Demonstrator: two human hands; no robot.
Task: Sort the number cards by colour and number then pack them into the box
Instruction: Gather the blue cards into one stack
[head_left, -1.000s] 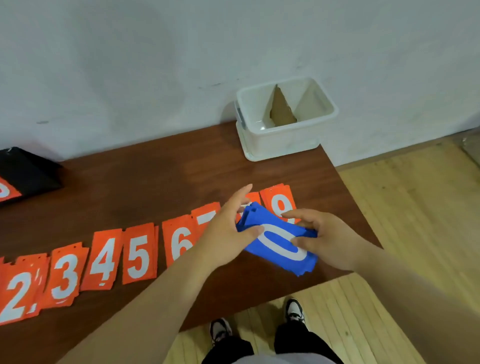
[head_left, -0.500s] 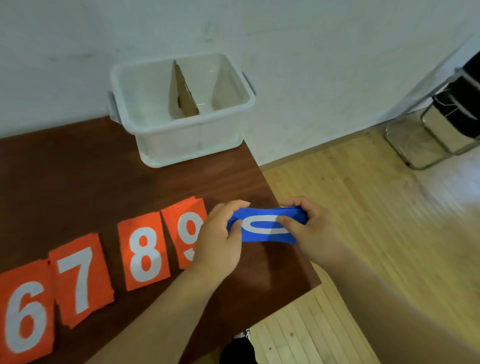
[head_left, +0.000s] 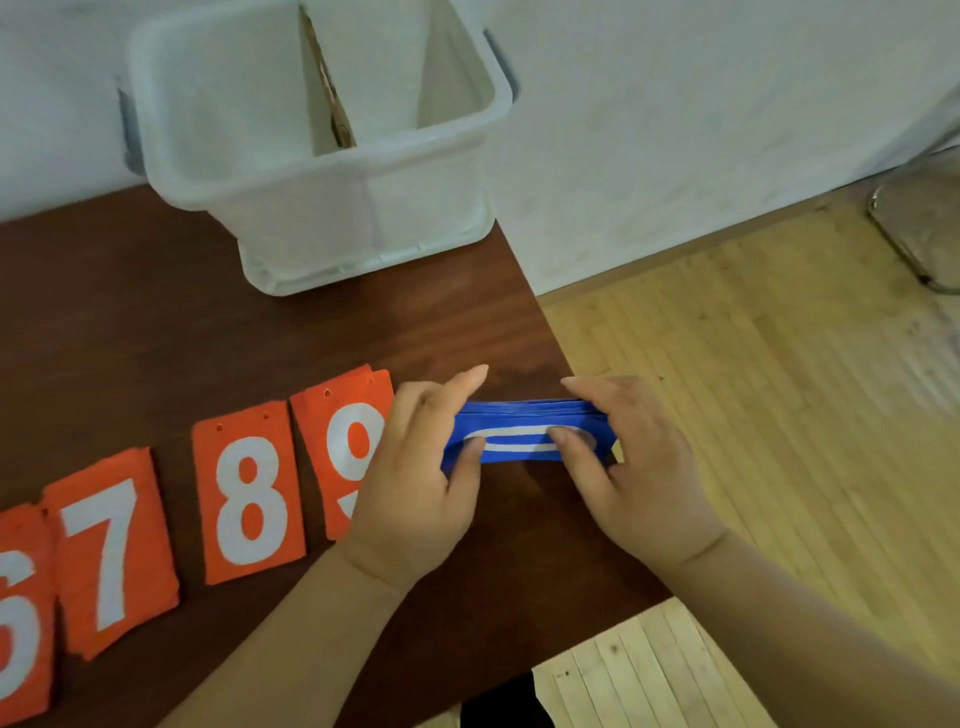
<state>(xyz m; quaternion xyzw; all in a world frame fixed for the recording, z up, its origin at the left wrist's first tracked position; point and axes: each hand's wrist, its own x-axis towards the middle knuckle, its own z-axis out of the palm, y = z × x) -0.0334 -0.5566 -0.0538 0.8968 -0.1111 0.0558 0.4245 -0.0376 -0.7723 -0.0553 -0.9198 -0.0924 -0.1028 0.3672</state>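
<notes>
A stack of blue number cards (head_left: 524, 434), a white 0 on its front, is held between both hands just above the brown table (head_left: 156, 322) near its right edge. My left hand (head_left: 415, 478) grips the stack's left end and my right hand (head_left: 628, 462) grips its right end. Orange cards lie in a row to the left: 9 (head_left: 345, 441), partly hidden by my left hand, 8 (head_left: 247, 493), 7 (head_left: 111, 551) and 6 (head_left: 21, 613). The white plastic box (head_left: 332, 176), split by a cardboard divider (head_left: 332, 98), stands at the back of the table.
The table's right edge and front corner run close to my right hand, with pale wooden floor (head_left: 779, 415) beyond. A white wall rises behind the box. A metal chair base (head_left: 919, 234) shows at the far right.
The view has swung right and closer to the box. The blue stack, held slanted a second ago, now lies level and edge-on between both hands.
</notes>
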